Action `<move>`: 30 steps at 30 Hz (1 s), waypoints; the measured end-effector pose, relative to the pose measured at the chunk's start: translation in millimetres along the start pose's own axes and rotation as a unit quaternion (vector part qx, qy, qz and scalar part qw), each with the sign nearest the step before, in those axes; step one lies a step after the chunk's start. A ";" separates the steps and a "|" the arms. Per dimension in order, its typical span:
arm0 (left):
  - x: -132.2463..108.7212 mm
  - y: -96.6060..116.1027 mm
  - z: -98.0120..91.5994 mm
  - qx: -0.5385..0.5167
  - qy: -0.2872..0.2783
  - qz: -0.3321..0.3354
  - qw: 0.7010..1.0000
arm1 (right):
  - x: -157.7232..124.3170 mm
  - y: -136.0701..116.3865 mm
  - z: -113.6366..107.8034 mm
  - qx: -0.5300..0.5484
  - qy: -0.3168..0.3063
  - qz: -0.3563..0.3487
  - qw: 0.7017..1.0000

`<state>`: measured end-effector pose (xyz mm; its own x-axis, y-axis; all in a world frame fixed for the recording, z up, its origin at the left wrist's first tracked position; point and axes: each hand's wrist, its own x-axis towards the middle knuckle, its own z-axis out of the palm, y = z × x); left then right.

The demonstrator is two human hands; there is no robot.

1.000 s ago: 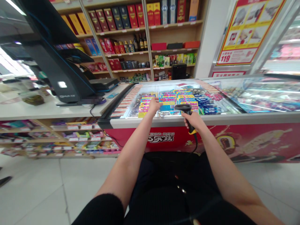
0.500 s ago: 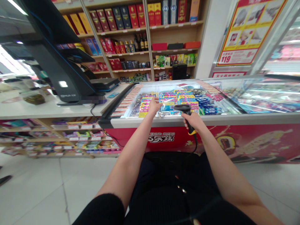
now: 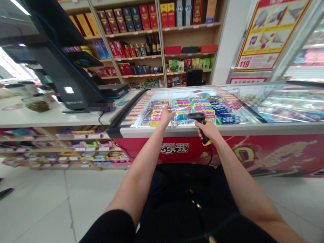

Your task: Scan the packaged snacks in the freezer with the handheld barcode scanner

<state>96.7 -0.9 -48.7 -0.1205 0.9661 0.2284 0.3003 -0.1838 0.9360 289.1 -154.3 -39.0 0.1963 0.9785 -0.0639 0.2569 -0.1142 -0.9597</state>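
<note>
The right hand (image 3: pixel 209 131) has its grip closed round the scanner (image 3: pixel 196 116), presumably to leave its front clear; the left hand (image 3: pixel 167 115) is part-curled at the packets (image 3: pixel 182 116), its hold unclear.

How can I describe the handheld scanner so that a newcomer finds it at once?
Find the long red chest freezer. At its near rim, the person's right grip holds the handheld scanner. It is black and gun-shaped, with a yellow handle end and a hanging cable, unlike the flat, bright packets behind it.
</note>
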 end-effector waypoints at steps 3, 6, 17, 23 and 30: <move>-1.5 -1.4 -9.1 0.000 -0.006 -0.003 1.000 | -0.3 -2.3 2.9 0.009 -0.004 -0.001 1.000; -5.5 -0.2 -23.9 -0.015 -0.015 -0.025 0.999 | 1.2 -3.2 7.6 0.014 -0.009 -0.006 1.000; -16.6 2.5 -101.1 -0.026 -0.075 -0.075 0.994 | 14.0 -1.0 33.6 0.001 -0.042 -0.031 0.999; -18.8 -10.1 -130.4 -0.009 -0.075 -0.082 0.994 | 21.4 -2.6 52.3 0.022 -0.059 -0.024 0.998; -15.9 -20.1 -136.7 0.100 -0.073 -0.032 0.992 | 19.6 -7.9 65.0 0.013 -0.065 -0.017 0.998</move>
<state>-36.8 -37.3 -34.5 -0.0121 0.9933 0.1151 0.4803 -0.0952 0.8719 229.4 -123.0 -50.5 0.0629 0.9959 -0.0647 0.2365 -0.0779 -0.9685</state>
